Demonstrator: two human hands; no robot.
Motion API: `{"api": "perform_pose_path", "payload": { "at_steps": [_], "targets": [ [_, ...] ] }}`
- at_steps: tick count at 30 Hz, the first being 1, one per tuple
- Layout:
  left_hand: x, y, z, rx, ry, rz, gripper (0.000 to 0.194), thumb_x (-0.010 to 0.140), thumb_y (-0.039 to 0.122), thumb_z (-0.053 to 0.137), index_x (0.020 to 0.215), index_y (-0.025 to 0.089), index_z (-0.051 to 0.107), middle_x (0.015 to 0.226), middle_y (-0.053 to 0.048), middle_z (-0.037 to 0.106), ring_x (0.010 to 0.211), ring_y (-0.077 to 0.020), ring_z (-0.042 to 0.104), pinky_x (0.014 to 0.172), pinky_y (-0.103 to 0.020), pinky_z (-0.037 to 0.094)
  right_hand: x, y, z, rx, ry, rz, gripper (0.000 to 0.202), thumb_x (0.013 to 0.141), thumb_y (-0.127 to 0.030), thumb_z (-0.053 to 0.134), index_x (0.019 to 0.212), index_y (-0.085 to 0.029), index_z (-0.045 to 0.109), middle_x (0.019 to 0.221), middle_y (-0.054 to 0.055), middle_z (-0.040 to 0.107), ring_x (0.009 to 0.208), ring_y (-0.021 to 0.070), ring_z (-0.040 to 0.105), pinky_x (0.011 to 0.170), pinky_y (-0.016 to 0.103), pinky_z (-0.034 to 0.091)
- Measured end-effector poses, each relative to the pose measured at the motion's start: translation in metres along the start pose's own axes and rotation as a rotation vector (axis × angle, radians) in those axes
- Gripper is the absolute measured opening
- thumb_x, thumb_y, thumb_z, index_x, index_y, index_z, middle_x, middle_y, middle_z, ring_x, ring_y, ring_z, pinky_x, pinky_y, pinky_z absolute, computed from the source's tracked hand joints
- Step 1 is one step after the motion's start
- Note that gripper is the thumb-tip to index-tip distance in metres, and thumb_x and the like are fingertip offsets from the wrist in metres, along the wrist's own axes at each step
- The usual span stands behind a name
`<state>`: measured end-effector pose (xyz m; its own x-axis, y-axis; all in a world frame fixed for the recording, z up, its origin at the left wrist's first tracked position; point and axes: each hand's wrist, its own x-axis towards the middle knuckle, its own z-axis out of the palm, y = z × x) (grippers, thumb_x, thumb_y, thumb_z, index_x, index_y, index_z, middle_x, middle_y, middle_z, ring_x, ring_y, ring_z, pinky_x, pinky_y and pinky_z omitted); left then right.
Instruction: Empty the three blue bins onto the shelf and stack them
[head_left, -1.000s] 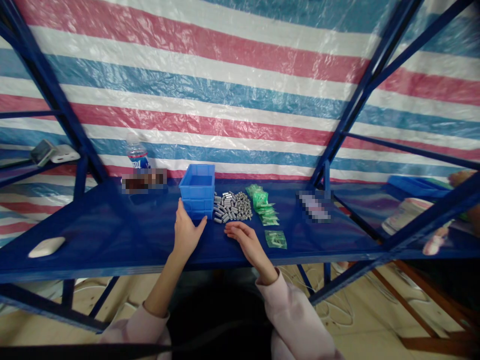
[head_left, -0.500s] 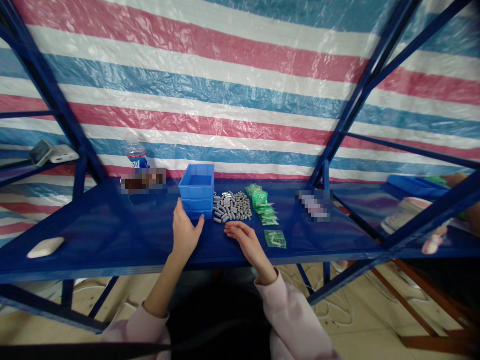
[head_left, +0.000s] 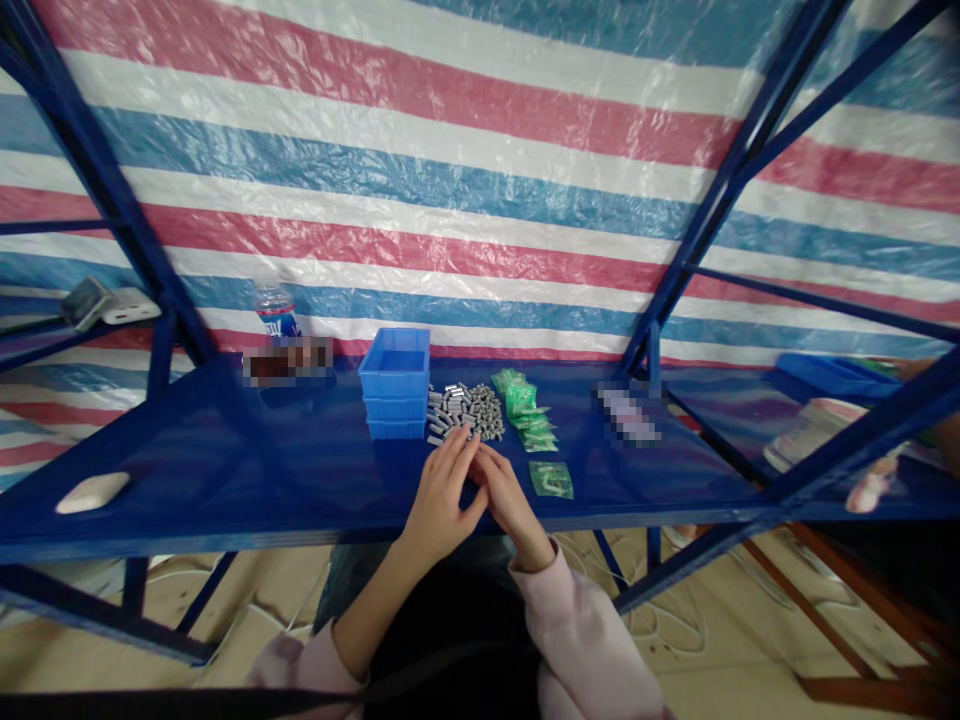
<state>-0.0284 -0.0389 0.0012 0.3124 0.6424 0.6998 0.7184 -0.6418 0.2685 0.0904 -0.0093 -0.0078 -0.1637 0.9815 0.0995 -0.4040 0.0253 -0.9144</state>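
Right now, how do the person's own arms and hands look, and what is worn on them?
Both hands are bare: no gloves, and no rings or watch that I can make out. The left hand and right hand come out of pale pink long sleeves. The left sleeve is pushed far back, so the forearm is uncovered; the right sleeve reaches the wrist.

Workshop: steel racking (head_left: 225, 520), tarpaulin (head_left: 450, 200)

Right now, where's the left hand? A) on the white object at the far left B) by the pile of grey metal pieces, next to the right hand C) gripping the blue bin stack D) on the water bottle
B: the left hand reaches its fingertips to the near edge of the grey metal pieces, close beside the right hand; the blue bin stack stands untouched.
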Motion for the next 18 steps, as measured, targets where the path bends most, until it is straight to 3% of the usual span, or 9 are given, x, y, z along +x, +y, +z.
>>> {"api": "perform_pose_path", "payload": {
  "at_steps": [4, 18],
  "targets": [
    [-0.002, 0.0036, 0.0048, -0.01, -0.16, 0.029, 0.065, 0.087, 0.023, 0.052, 0.146, 0.013, 0.027, 0.15, -0.014, 0.038, 0.14, -0.0255, 0.034, 0.11, -0.042, 0.037, 0.0001, 0.0023, -0.002, 0.014, 0.04, 0.005, 0.02, 0.08, -0.038, 0.06, 0.089, -0.022, 0.07, 0.09, 0.002, 0.071, 0.089, 0.0185, 0.064, 0.093, 0.034, 0.046],
    [-0.004, 0.0017, 0.0061, -0.008, -0.152, -0.009, 0.059, 0.087, 0.025, 0.052, 0.141, 0.012, 0.034, 0.147, -0.016, 0.042, 0.138, -0.0266, 0.037, 0.108, -0.045, 0.041, 0.0014, 0.0087, -0.0075, -0.09, 0.035, -0.013, 0.018, 0.081, -0.033, 0.058, 0.087, -0.02, 0.068, 0.084, 0.002, 0.068, 0.085, 0.017, 0.061, 0.084, 0.03, 0.046]
  ]
}}
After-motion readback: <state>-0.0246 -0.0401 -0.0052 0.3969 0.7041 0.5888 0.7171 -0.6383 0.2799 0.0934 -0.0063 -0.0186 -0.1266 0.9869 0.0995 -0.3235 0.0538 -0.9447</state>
